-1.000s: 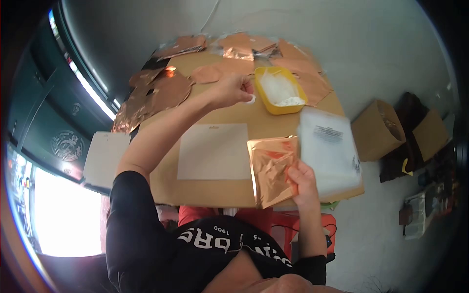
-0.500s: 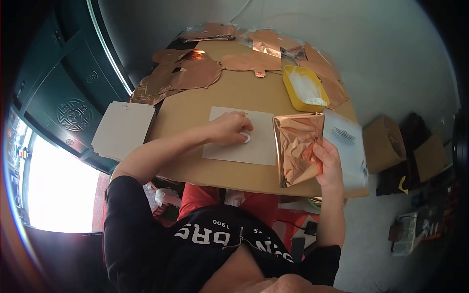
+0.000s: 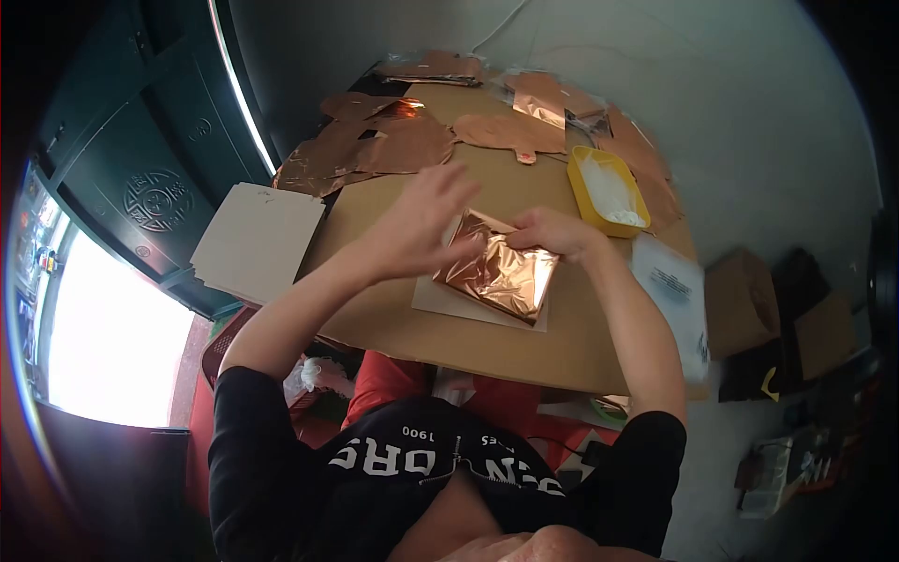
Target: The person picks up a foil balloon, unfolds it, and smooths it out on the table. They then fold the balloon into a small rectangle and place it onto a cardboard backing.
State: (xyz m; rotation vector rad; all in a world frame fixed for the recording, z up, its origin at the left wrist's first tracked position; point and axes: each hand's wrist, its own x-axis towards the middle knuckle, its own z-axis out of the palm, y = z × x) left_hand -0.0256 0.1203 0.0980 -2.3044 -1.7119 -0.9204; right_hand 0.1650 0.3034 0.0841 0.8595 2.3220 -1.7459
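A folded copper-coloured foil balloon (image 3: 506,276), shiny and creased, lies tilted over a white card (image 3: 435,304) on the cardboard-covered table. My right hand (image 3: 554,231) grips the balloon at its upper right edge, thumb and fingers pinched on it. On the other side, my left hand (image 3: 433,220) is raised with its fingers apart, slightly smeared by motion. Its thumb overlaps the foil's left part in this view, and nothing shows in its grasp. Most of the card is hidden beneath the foil.
A stack of white cards (image 3: 257,239) sits at the table's left edge. Flat copper foil pieces (image 3: 398,140) line the back. To the right are a yellow basket (image 3: 577,195) with white contents and a clear printed plastic bag (image 3: 670,290). Cardboard boxes (image 3: 740,300) stand beyond.
My right hand has brought the foil balloon left onto the card. My left hand has lifted off the card and spread its fingers; the small white ring beneath it is now out of sight.
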